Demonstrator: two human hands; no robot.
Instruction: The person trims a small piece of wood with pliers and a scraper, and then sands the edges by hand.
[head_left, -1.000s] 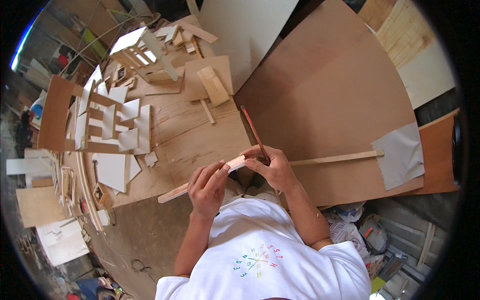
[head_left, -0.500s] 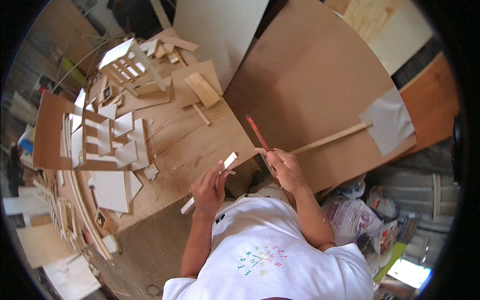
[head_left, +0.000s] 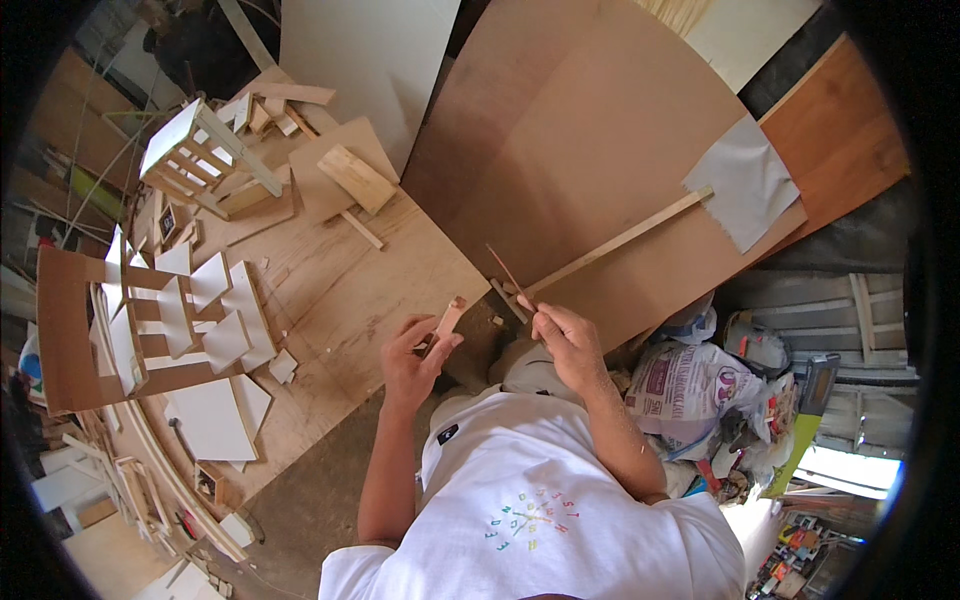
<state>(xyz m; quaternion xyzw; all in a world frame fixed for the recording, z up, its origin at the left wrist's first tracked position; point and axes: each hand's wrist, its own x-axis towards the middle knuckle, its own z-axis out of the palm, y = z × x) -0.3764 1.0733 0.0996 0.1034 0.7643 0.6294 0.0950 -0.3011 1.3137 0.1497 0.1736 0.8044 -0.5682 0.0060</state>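
Left hand [head_left: 410, 365] wraps wooden stick [head_left: 450, 318], fingers closed; right hand [head_left: 568, 345] pinches thin reddish tool [head_left: 511, 274]. Stick just turned, bare-wood face showing! Tool now edge-on, 2 pieces apart: contact looks paused, stick near table [head_left: 415, 275] corner.

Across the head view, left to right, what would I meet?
Shelf-like wooden unit, thick wooden block, left hand holding a wooden strip, right hand holding a thin reddish tool, white printed sack.
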